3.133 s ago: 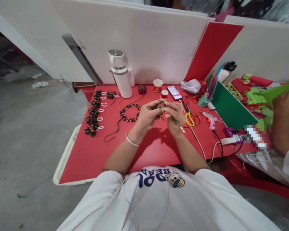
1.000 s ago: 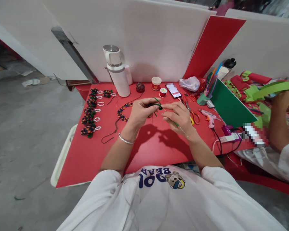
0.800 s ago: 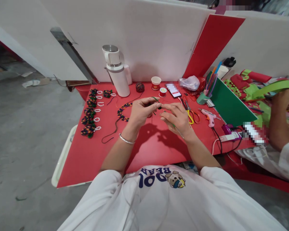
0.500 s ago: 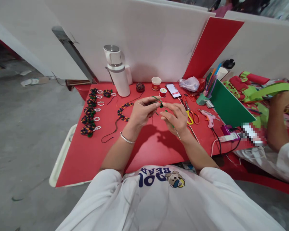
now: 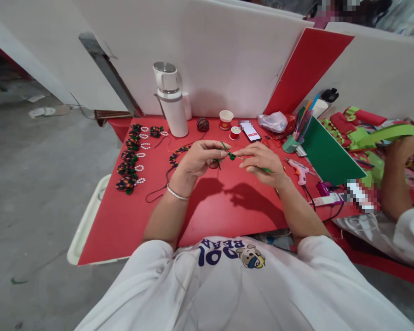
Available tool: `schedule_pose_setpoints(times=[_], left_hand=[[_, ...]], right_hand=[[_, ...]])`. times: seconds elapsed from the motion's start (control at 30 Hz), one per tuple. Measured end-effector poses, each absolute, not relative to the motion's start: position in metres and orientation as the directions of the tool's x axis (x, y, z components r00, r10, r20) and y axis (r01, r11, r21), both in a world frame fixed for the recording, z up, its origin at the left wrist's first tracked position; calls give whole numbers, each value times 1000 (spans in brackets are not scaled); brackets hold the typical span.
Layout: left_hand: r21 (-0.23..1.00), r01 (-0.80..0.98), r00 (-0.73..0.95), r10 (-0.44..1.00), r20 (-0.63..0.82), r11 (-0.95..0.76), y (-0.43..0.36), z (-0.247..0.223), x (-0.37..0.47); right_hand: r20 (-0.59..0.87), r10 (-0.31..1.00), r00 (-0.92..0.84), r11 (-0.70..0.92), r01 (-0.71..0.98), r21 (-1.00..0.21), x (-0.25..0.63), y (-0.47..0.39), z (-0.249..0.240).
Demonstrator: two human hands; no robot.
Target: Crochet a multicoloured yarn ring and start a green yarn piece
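Note:
Between my hands is a small dark green yarn piece [image 5: 232, 156]. My left hand [image 5: 200, 158] pinches it from the left, with green strands sticking up and hanging down at its fingertips. A thin crochet hook [image 5: 240, 158] reaches the piece from the right; my right hand [image 5: 262, 162] is closed on it, and its green handle shows below the fingers. Behind my left hand lies a multicoloured yarn ring [image 5: 175, 157], partly covered. Both hands are above the red table [image 5: 221, 209].
Yarn bundles with white bead loops [image 5: 127, 169] line the left side. A white bottle [image 5: 174, 115], yarn ball [image 5: 203, 124], paper cup [image 5: 225, 120], thread spool [image 5: 235, 133] and phone [image 5: 251, 131] stand behind. At right are a pink glue gun [image 5: 299, 171], green divider [image 5: 334, 151] and another person's arm [image 5: 395, 184].
My right hand has moved right and turned, so the hook lies flatter and now covers the scissors. My left hand has shifted slightly left, covering more of the yarn ring.

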State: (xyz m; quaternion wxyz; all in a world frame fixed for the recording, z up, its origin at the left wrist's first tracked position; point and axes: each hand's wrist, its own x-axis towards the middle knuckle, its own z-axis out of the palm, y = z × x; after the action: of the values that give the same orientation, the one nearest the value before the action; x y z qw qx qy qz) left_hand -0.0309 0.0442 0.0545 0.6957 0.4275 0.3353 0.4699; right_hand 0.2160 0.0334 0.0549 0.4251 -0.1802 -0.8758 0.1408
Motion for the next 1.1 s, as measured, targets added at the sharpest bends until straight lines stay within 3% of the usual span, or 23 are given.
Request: schedule_pose_setpoints(times=[0.23, 0.33, 0.47, 0.67, 0.93, 1.1], left_hand=[[912, -362, 360, 931, -51, 190, 43, 54, -26], [903, -403, 326, 945, -12, 151, 39, 52, -16], [913, -398, 292, 956, 34, 90, 35, 51, -8], [904, -414, 289, 957, 19, 107, 36, 53, -11], [936, -351, 247, 964, 98, -5, 40, 43, -11], [923, -383, 199, 971, 136, -51, 37, 41, -4]], right_hand=[[598, 663, -451, 653, -43, -756, 215, 31, 43], [596, 747, -295, 595, -103, -797, 199, 30, 23], [689, 717, -106, 696, 62, -715, 178, 25, 9], [723, 664, -189, 747, 125, -653, 178, 20, 12], [796, 588, -141, 805, 195, -560, 178, 15, 5], [894, 415, -170, 839, 452, -304, 171, 10, 6]])
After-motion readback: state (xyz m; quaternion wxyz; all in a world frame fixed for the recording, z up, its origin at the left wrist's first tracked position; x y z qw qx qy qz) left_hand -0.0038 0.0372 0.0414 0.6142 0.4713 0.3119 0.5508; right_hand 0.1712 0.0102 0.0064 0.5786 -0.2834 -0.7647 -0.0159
